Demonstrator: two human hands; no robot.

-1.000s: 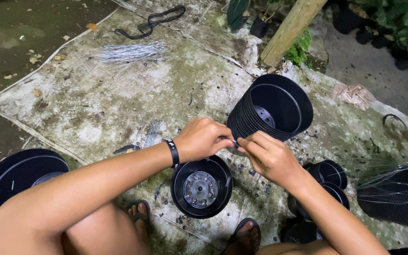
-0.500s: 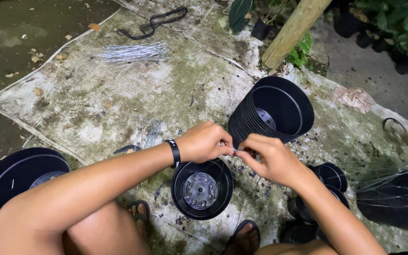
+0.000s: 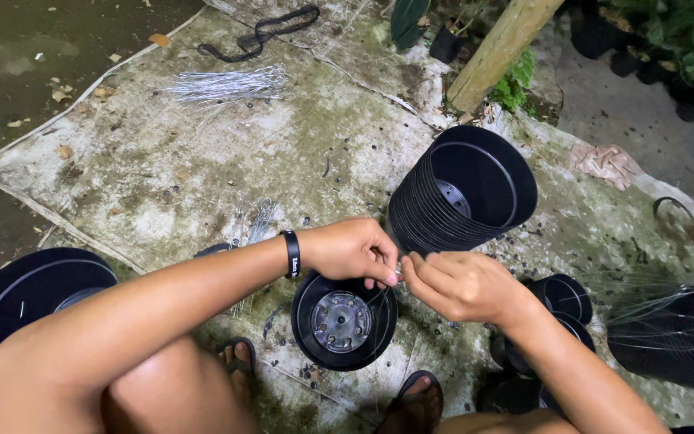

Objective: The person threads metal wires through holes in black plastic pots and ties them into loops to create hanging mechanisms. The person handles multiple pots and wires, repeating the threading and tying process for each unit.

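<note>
**Twisting wire over an open pot**

Pinching a thin wire (image 3: 398, 272), the left hand (image 3: 351, 249) and right hand (image 3: 459, 283) have closed together since a second ago, fingers curled above the black pot (image 3: 344, 320); the wire probably loops to its rim. Beyond, stacked pots (image 3: 461, 191) lie tilted on the stained tarp (image 3: 154, 177), with a wire bundle (image 3: 222, 83) farther off.

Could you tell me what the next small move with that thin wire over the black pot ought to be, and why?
Probably keep twisting the thin wire tight. The left hand and right hand pinch it between their fingertips just above the black pot, and fine strands run down to the rim, so the tie looks unfinished.
</note>
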